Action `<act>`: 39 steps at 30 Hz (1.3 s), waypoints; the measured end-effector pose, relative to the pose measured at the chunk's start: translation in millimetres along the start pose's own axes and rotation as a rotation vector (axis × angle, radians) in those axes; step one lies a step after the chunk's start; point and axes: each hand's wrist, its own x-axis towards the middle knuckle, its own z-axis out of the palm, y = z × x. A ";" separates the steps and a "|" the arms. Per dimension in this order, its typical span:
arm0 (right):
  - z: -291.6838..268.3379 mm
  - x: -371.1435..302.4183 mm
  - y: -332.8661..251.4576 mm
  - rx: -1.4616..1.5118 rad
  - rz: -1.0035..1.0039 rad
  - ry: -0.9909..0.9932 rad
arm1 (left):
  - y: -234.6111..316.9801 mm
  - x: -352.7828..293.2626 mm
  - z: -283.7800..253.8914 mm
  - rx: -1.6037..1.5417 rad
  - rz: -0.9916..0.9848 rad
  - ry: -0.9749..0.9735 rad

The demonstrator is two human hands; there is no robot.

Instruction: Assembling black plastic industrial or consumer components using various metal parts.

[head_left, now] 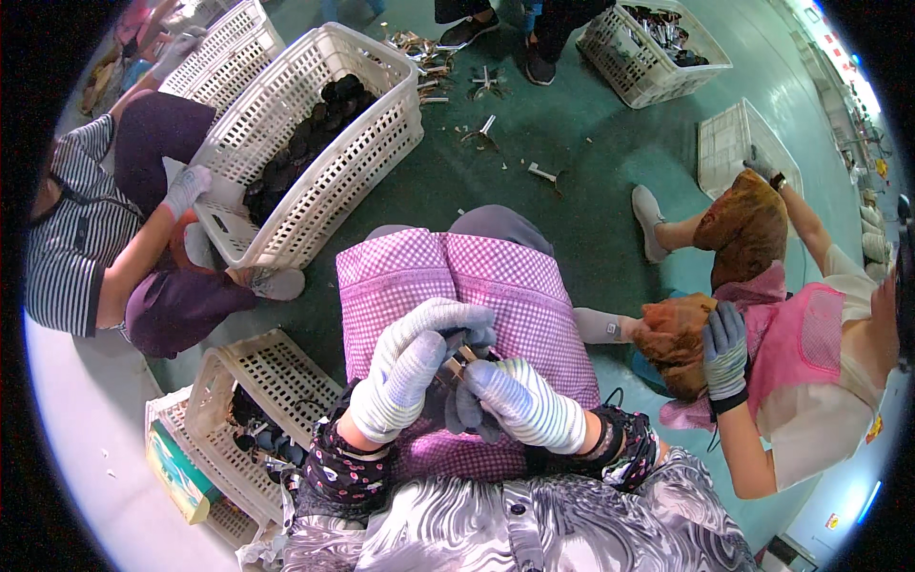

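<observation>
Both my hands wear striped white work gloves with dark grey fingertips and meet above my lap. My left hand (405, 367) is closed, its fingers curled over the far side of a small metal piece (459, 362) with a brassy edge. My right hand (529, 405) pinches the same piece from the right, its thumb pointing left. The gloved fingers cover most of the piece, so its full shape cannot be made out. Beneath the hands lies a pink-and-white checked apron (515, 296) over my knees.
At far left stands a white perforated basket (353, 143) holding dark flat pieces; a nearer one (272, 367) sits left of me. Loose Y-shaped metal parts (545, 175) lie on the green floor (457, 195). Seated co-workers flank me, one in a striped shirt (71, 257) at left.
</observation>
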 end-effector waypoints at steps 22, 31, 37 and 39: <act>-3.9 25.0 5.3 -0.687 -0.878 0.332 | -20.1 -15.8 -35.5 0.854 0.510 0.423; -13.7 22.6 2.8 -0.603 -0.770 0.404 | -78.5 -180.6 -248.8 0.154 0.496 2.049; -8.7 27.6 2.1 -0.597 -0.709 0.406 | -171.5 -326.7 -255.6 0.951 -0.761 2.122; -9.2 27.3 1.3 -0.611 -0.678 0.412 | -175.4 -312.5 -240.4 0.706 -1.086 2.028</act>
